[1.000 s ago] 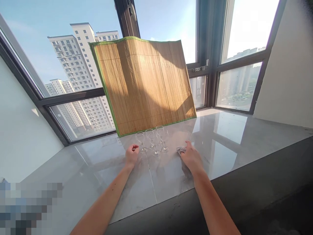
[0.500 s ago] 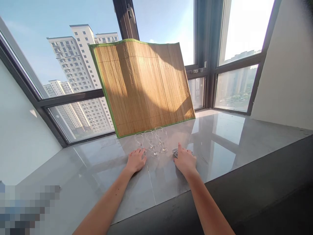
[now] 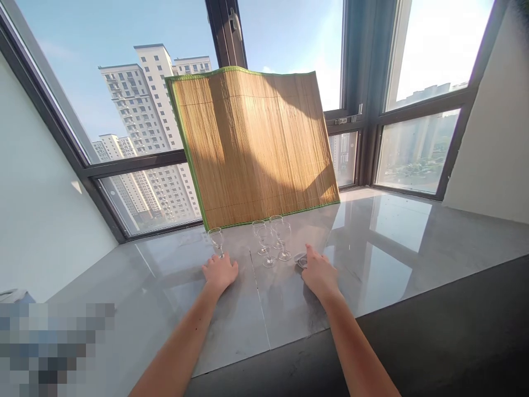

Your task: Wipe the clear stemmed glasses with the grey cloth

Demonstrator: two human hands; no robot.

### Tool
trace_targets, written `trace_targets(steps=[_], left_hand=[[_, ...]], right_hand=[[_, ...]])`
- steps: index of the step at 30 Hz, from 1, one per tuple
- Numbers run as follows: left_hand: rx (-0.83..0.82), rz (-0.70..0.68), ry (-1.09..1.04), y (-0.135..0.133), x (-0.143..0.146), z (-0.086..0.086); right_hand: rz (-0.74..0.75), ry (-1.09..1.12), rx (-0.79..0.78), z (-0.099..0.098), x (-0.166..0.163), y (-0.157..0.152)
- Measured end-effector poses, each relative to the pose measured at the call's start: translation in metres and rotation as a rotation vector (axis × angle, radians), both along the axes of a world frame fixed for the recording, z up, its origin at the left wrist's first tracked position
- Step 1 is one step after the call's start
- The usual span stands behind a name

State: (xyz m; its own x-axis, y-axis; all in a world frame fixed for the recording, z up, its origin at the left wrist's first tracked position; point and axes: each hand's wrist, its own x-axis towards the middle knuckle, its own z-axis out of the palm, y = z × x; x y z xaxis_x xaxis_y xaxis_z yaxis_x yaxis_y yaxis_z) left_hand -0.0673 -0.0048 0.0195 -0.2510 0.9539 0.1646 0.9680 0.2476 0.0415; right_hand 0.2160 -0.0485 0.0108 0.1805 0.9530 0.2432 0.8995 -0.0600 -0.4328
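Observation:
One small clear wine glass (image 3: 216,239) stands apart on the grey marble sill (image 3: 173,286). My left hand (image 3: 220,273) lies low on the sill with its fingertips closed at the foot of that glass. Several more wine glasses (image 3: 273,238) stand in a tight group to the right. Just right of the group, my right hand (image 3: 319,274) presses down on a small crumpled grey cloth (image 3: 301,258), which it mostly hides.
A bamboo mat with a green edge (image 3: 252,146) leans upright against the window behind the glasses. Dark window frames (image 3: 136,164) run along the back. The sill's dark front edge (image 3: 413,331) lies near me. White walls close both sides.
The leftmost glass has slid left, away from the group, with my left hand at its foot. My right hand stays on the cloth. The view has shifted slightly.

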Motion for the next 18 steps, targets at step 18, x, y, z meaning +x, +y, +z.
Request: trace_targets(steps=[18], left_hand=[[-0.111, -0.822, -0.045, -0.019, 0.052, -0.003]], right_hand=[[-0.027, -0.016, -0.056, -0.001, -0.003, 0.005]])
